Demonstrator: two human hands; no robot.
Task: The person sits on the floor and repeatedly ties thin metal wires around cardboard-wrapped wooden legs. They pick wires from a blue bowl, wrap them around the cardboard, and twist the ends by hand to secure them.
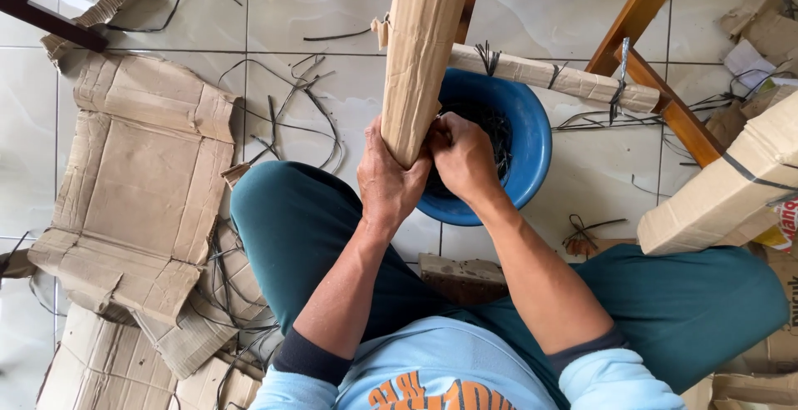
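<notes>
Clamping my left hand (387, 179) and right hand (462, 157) around the cardboard-wrapped leg (420, 53) above the blue bowl (532, 140), I'd keep the wrap tight.

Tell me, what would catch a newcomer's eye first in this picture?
Most striking is the tall cardboard-wrapped post in the middle, gripped at its lower end by the left hand and the right hand. Behind the hands sits a blue bowl of dark strings. Flattened cardboard sheets cover the tiled floor at the left.
</notes>
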